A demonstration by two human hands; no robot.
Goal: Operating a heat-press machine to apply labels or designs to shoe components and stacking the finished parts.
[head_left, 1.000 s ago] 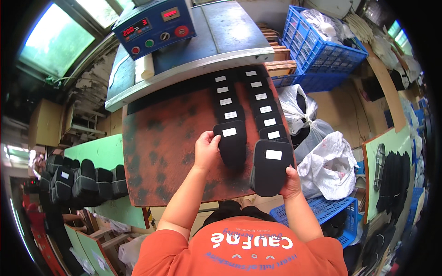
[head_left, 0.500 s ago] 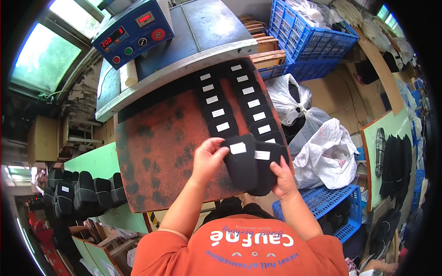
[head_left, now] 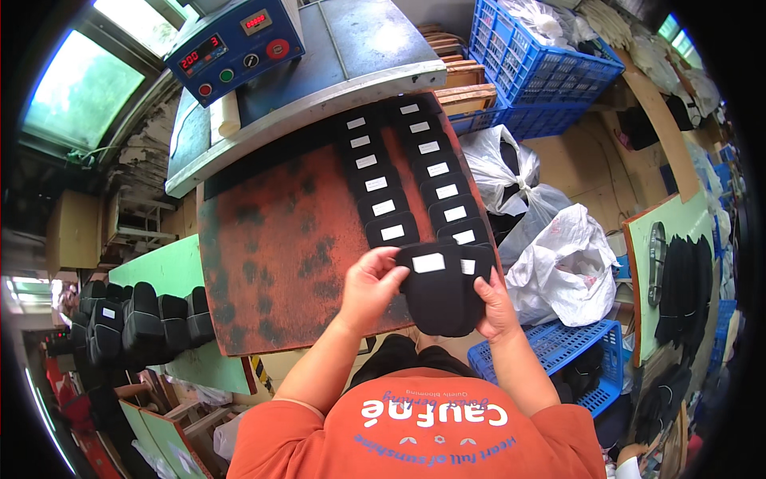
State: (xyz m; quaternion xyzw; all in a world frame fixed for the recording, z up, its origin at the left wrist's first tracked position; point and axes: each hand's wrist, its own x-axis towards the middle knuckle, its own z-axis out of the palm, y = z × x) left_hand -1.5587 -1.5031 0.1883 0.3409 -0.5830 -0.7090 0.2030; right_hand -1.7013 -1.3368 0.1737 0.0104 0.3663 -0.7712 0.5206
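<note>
Two flat black, round-ended pieces with white labels are held up over the near edge of a reddish-brown board, overlapping each other. My left hand [head_left: 372, 289] pinches the front piece [head_left: 435, 299] at its upper left corner, thumb and fingers together. My right hand [head_left: 498, 307] grips the right edge of the rear piece [head_left: 476, 281], which is mostly hidden behind the front one. Just beyond my hands, similar labelled pieces lie overlapped in a left row [head_left: 384, 222] and a right row [head_left: 447, 177] on the board [head_left: 271, 263].
A blue control box [head_left: 235, 52] with buttons sits on a metal-edged machine plate [head_left: 319, 96] beyond the board. Blue crates [head_left: 542, 72] and stuffed plastic bags [head_left: 558, 263] stand to the right, a low blue crate [head_left: 558, 355] nearer. Black shoe-like items [head_left: 144, 323] line a green surface at left.
The two held pieces have come together, the front one now covering more of the rear one. Another labelled piece now shows at the near end of the left row.
</note>
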